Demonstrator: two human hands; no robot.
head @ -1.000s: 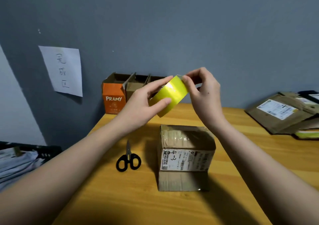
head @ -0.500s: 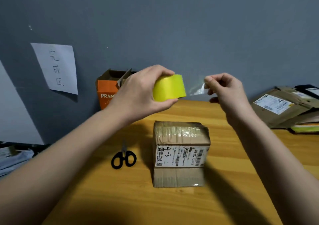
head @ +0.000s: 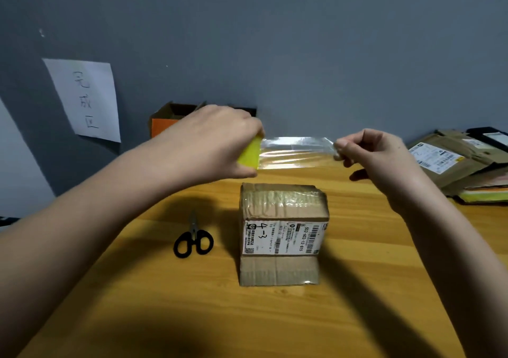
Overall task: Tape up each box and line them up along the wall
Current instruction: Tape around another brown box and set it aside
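- A small cardboard box (head: 283, 234) stands near the middle of a wooden table (head: 371, 302), well apart from the grey wall (head: 275, 41) behind it.
- The box's near face carries a white shipping label (head: 284, 238) with "4-3" handwritten on it; its top looks covered in shiny clear tape.
- Above and behind the box, a strip of clear tape (head: 297, 152) runs level between the person's two hands.
- The left hand (head: 211, 143) is raised over the table, back of the hand up, fingers curled round a yellow tape roll (head: 249, 152); only the roll's right edge shows past the fingers.
- The right hand (head: 371, 157) is held at about the same height, with its fingers bent inward, pinching the free end of the strip between thumb and fingertips.
- Both forearms reach in from the lower corners, bare, angled toward each other over the table.
- Black-handled scissors (head: 193, 240) lie flat on the table just left of the box, blades pointing toward the wall.
- An open orange box (head: 165, 122) sits against the wall, mostly hidden behind the left hand.
- A white paper sheet (head: 85, 99) with handwritten characters hangs on the wall to the left.
- A pile of flattened cartons (head: 456, 162) with labels lies at the table's right edge.
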